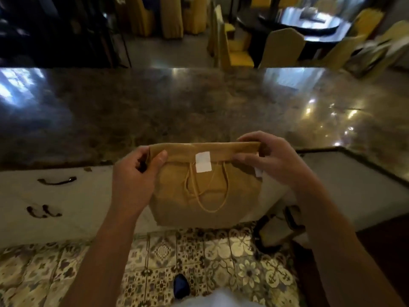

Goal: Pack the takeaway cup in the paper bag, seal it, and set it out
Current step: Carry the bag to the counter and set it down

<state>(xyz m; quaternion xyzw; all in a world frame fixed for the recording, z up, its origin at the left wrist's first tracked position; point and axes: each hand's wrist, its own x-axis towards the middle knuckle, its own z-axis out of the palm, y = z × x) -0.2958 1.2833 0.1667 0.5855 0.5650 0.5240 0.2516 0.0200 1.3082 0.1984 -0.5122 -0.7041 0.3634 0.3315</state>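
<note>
— Over the near edge of the table [199,103], up in the air: paper bag [205,196], held by both ends of its folded top. Left hand [132,173] pinched shut on the left end, right hand [272,160] pinched shut on the right end.

— Takeaway cup?

— Hidden. Maybe inside the bag, cannot tell.

— Sealed yet?

— Looks so. White sticker [203,161] pressed over the fold, right in the middle. String handles [208,191] hanging down the front, caught under the fold.

— So what could go wrong?

— Could pop the sticker. Only one small patch holding the fold down. Too hard a pull at the two ends, and up comes the flap.

— Anything else?

— Could tip the cup. Nothing under the bag right now but floor tiles [199,251]. Tilting on the way to the table, and maybe a spill inside. Wet paper, then a soft bottom.

— And setting down?

— Too close to the edge, and off onto the floor. Better well onto the table, flat and gentle.
</note>
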